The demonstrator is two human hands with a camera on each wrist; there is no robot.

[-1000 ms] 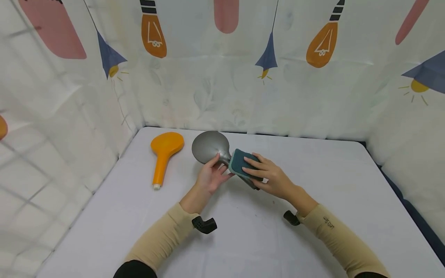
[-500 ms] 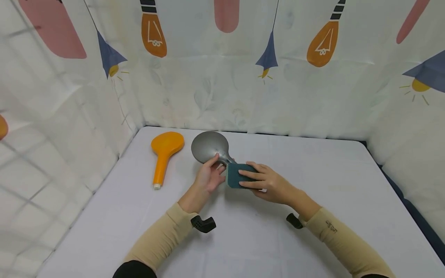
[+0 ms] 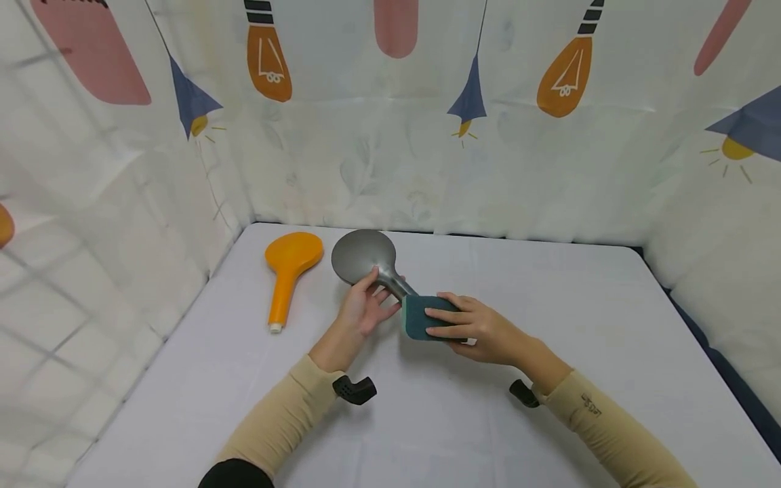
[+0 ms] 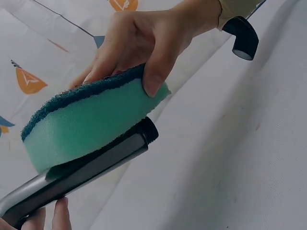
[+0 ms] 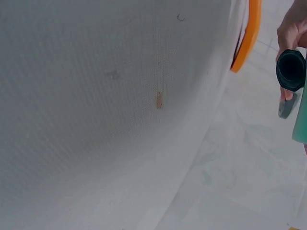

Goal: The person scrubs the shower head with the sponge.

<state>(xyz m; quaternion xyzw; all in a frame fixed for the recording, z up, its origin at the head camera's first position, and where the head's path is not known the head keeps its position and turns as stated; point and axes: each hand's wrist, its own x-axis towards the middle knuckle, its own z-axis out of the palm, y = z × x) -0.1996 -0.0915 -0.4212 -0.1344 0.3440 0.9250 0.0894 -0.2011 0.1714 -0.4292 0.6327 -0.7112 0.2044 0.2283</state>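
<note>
My left hand [image 3: 360, 313] holds a grey shower head [image 3: 363, 256] by the neck, thumb on top and fingers beneath, its round head toward the back left. In my right hand [image 3: 486, 331] is a sponge [image 3: 421, 318], green foam with a dark scouring layer. The left wrist view shows the sponge [image 4: 91, 122] foam side down along the handle [image 4: 98, 167], near its black threaded end. Fingers lie over the scouring side. At the right edge of the right wrist view, the handle's hollow end [image 5: 291, 70] shows beside the sponge.
An orange shower head [image 3: 294, 252] with a white connector lies on the white-covered table [image 3: 549, 298], left of the left hand. A printed white curtain [image 3: 378, 156] hangs behind the table. Small black cameras [image 3: 355, 390] sit at both wrists.
The sponge, gripped by my right hand, has slid down the handle toward its end, uncovering more of the neck. My left hand and the grey shower head have shifted slightly left.
</note>
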